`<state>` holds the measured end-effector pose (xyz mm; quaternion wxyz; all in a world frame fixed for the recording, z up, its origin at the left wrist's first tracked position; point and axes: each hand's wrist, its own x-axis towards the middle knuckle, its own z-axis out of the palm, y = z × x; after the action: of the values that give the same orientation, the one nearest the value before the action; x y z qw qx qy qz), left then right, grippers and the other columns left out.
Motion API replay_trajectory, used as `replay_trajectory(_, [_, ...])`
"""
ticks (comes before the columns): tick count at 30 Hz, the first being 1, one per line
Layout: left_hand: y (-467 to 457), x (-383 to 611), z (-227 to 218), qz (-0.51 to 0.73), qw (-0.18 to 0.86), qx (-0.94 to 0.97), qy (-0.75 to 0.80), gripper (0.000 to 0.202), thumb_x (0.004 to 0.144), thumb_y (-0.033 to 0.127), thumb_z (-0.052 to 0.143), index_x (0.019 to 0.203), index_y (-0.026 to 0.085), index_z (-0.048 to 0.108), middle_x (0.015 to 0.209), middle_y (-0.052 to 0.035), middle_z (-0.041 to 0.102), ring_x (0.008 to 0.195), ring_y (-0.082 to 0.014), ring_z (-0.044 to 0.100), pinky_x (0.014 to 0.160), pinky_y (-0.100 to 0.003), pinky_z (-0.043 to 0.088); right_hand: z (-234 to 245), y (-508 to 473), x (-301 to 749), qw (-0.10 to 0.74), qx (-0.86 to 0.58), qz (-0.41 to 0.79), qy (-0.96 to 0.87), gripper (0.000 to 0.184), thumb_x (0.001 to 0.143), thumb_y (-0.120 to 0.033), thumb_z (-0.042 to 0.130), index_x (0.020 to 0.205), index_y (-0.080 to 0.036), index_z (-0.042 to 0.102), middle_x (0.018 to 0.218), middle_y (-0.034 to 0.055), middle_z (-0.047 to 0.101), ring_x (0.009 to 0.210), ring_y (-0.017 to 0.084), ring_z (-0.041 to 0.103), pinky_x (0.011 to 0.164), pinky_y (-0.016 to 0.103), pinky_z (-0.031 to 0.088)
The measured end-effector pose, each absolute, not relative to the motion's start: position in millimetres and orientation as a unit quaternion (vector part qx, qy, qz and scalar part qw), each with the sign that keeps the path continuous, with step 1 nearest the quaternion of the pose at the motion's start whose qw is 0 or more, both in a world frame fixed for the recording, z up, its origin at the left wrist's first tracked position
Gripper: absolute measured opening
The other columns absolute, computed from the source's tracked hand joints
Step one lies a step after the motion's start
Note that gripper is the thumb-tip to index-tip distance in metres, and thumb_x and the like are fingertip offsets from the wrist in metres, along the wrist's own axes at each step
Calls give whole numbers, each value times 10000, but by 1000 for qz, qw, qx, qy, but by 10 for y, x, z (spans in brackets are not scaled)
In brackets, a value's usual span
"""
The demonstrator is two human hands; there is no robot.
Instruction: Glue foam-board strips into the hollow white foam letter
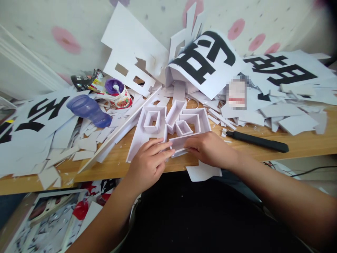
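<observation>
A white foam-board character shape (137, 144) with upright walls lies on the table in front of me. My left hand (147, 163) is at its near side, fingers stretched out and the fingertips touching the end of the front wall strip (179, 143). My right hand (212, 149) is closed, its fingers and thumb pinching that same strip further right; the fingertips are partly hidden. Small boxed frames, one at the left (152, 121) and another at the right (183, 128), stand within the shape. Under my right wrist, a loose white offcut (204, 172) overhangs the table's edge.
A long black-handled tool (259, 141) lies at the right. White scraps (297, 112) and printed character sheets (200, 59) pile up behind. A purple bottle (89, 109), a paper cup (122, 98) and a long white strip (118, 131) are to the left. Below sits a scrap-filled box (52, 225).
</observation>
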<state>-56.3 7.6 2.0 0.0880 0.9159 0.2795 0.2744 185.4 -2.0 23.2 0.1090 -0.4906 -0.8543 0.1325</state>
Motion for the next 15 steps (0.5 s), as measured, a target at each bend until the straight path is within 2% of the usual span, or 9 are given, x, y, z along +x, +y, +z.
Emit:
replay_trajectory(8, [64, -540, 89, 264, 105, 915, 286, 372, 857, -1, 507, 1118, 178, 702, 1219, -82, 696, 1224, -278, 552, 1024, -499, 491, 244, -16, 1846, 91, -497, 135, -853, 158, 886, -142, 561, 829, -170, 705, 765, 47, 715, 687, 166, 616, 620, 265, 338])
replay_trajectory(12, [65, -393, 211, 269, 117, 898, 329, 279, 881, 59, 540, 1102, 150, 683, 1071, -92, 714, 1046, -257, 609, 961, -490, 487, 229, -8, 1845, 86, -500, 128, -852, 150, 892, -166, 571, 810, -172, 696, 750, 41, 710, 677, 160, 608, 617, 265, 330])
replay_trajectory(15, [113, -239, 266, 249, 124, 900, 337, 176, 885, 77, 558, 956, 148, 703, 941, -76, 697, 915, -234, 606, 866, -427, 491, 228, -4, 1844, 77, -501, 138, -851, 157, 909, -171, 563, 830, -173, 699, 781, 46, 725, 723, 165, 635, 642, 260, 345])
